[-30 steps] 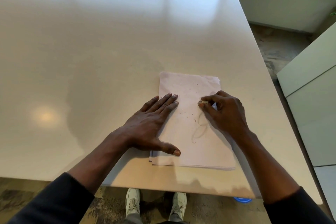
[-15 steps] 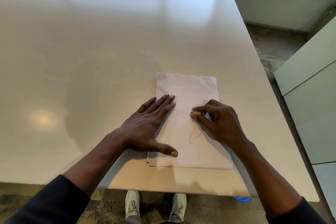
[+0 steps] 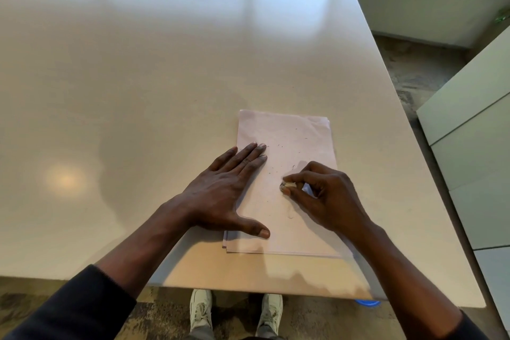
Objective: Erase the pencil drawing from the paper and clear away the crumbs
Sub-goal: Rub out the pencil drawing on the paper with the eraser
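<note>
From the head view, a small stack of pale paper (image 3: 287,152) lies flat on the beige counter (image 3: 138,91), toward its near right part, with the sheets slightly fanned at the near left corner. The left hand (image 3: 220,196) lies palm down across the left edge of the paper, its fingers (image 3: 248,154) spread flat and straight, gripping nothing, the thumb stretched out along the near part of the sheet. The right hand (image 3: 328,196) rests on the right half of the paper with its fingertips pinched tight around a small pale eraser (image 3: 285,186), whose darkened end touches the sheet about midway across. Just below the eraser a faint remnant of the pencil drawing (image 3: 290,212) shows as a pale curved loop, and a short dark stroke sits just above the right hand's knuckles. Small dark crumbs (image 3: 278,146) are scattered over the upper and middle part of the paper, between the two hands and beyond them. Both forearms come in from the near edge, with dark sleeves at the bottom corners. Under the counter's near edge a pair of white shoes (image 3: 237,312) stands on mottled floor, and something blue (image 3: 367,302) peeks out beside the right arm. Pale cabinets (image 3: 474,124) stand to the right
</note>
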`<move>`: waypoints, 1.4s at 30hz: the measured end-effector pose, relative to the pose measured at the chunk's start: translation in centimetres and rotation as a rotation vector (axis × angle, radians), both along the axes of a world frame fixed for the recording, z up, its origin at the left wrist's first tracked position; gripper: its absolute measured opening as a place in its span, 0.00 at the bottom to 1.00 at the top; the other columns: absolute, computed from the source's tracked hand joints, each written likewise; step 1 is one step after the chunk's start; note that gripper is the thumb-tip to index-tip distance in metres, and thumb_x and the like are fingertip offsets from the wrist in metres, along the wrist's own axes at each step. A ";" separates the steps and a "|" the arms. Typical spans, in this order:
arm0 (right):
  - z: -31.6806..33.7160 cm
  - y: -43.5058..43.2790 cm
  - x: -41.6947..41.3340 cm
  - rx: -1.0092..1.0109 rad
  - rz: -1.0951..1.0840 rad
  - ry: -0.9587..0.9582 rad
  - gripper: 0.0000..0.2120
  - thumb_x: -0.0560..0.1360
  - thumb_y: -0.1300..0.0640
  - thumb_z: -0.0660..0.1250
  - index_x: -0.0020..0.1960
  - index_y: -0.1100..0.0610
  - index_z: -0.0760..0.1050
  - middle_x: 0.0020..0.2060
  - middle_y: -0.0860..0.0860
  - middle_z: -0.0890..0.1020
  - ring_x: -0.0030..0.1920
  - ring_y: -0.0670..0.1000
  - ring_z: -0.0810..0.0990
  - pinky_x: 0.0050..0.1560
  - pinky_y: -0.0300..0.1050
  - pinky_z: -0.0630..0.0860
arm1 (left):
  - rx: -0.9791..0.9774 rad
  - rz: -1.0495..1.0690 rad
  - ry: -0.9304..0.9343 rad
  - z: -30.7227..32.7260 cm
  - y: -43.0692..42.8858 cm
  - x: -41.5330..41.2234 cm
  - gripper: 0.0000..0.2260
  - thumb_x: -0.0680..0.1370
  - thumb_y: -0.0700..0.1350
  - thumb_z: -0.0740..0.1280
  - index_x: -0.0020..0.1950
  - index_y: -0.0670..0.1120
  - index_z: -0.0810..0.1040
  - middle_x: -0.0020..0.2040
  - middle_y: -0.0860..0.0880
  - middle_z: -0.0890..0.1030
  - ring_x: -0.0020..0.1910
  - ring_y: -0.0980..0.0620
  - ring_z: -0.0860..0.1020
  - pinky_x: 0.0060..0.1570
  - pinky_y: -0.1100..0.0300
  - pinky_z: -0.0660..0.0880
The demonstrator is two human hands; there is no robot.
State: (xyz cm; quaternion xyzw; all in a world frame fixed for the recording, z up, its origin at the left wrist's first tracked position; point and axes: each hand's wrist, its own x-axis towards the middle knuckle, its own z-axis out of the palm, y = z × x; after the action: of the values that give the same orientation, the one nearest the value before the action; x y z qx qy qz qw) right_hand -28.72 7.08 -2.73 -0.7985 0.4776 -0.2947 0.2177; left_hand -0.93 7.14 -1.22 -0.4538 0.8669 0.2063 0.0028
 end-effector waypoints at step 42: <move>-0.3 0.4 -1.6 -0.003 0.068 -0.010 0.10 0.79 0.51 0.78 0.60 0.50 0.87 0.48 0.39 0.82 0.41 0.39 0.81 0.41 0.34 0.73 | -0.007 -0.001 -0.013 0.1 0.0 -0.1 0.64 0.67 0.83 0.63 0.85 0.52 0.31 0.82 0.59 0.25 0.80 0.60 0.24 0.83 0.54 0.32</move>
State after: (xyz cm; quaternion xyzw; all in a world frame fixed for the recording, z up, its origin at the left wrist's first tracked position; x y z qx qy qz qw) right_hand -30.27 7.48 -3.04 -0.8133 0.4485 -0.2918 0.2286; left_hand -0.98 7.15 -1.13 -0.4548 0.8678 0.2002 0.0066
